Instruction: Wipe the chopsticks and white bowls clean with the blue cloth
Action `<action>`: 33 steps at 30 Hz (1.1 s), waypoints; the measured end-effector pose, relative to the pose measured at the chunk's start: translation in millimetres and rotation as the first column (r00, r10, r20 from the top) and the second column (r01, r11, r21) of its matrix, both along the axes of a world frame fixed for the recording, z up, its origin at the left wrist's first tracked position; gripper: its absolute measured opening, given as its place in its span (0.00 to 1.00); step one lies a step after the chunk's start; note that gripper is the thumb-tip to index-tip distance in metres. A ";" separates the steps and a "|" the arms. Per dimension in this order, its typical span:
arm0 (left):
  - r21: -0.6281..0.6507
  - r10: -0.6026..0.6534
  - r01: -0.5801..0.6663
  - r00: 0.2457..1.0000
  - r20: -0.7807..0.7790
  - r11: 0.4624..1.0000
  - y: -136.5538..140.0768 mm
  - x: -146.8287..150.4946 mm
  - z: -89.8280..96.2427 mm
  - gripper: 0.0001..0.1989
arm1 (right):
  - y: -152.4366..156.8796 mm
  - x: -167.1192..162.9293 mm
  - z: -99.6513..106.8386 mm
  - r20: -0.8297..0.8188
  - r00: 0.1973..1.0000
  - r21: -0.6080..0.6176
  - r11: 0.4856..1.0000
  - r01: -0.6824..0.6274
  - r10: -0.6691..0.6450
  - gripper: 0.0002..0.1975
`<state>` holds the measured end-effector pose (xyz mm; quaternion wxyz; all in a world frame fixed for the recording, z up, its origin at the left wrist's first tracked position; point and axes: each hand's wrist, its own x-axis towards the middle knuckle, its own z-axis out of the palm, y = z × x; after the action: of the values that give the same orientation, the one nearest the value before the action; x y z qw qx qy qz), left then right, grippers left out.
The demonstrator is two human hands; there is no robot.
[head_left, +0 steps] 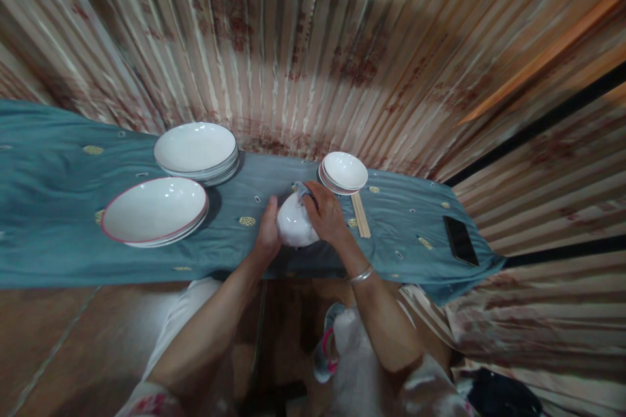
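Observation:
A white bowl (295, 225) is held tilted above the near edge of the cloth-covered table, its rounded outside toward me. My left hand (268, 231) grips the bowl's left side, thumb pointing up and the other fingers hidden behind or under it. Over the upper right of the bowl, my right hand (325, 210) presses a greyish cloth (302, 191) against its surface, fingers curled round the cloth. Just beyond the right hand stands a stack of small white bowls (345, 169). Light wooden chopsticks (360, 216) lie beside that stack.
On the left are a stack of red-rimmed white plates (155, 212) and a stack of dark-rimmed white plates (196, 148). A black phone (460, 240) lies near the right end of the teal tablecloth (53, 208). Pleated curtains (274, 45) hang behind the table.

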<state>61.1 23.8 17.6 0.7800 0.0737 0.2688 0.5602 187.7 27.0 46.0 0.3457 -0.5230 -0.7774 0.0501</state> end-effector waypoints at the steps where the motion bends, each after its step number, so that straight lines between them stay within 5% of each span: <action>1: 0.007 -0.001 0.001 1.000 0.005 1.000 0.0 0.2 -0.2 0.24 | 1.1 1.6 0.4 -0.021 1.000 -0.014 1.000 -0.013 0.012 0.18; 16: -0.060 0.002 -0.004 1.000 -0.024 0.998 1.0 -3.3 3.7 0.26 | 13.9 22.6 -25.4 -0.366 0.923 -0.185 0.981 0.049 -0.115 0.19; 24: -0.076 -0.068 0.063 0.996 -0.059 0.995 0.3 -6.5 4.9 0.33 | 12.6 31.6 -41.3 -0.409 0.895 -0.277 0.959 0.067 -0.180 0.17; 33: -0.148 -0.011 0.003 0.998 -0.055 0.989 2.3 -8.4 -1.6 0.33 | 10.9 31.4 -58.3 -0.333 0.893 -0.375 0.911 0.169 -0.303 0.14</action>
<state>52.8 26.0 16.0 0.7774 0.0322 0.3310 0.5339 219.0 37.9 -12.3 0.4004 -0.6460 -0.6037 0.2406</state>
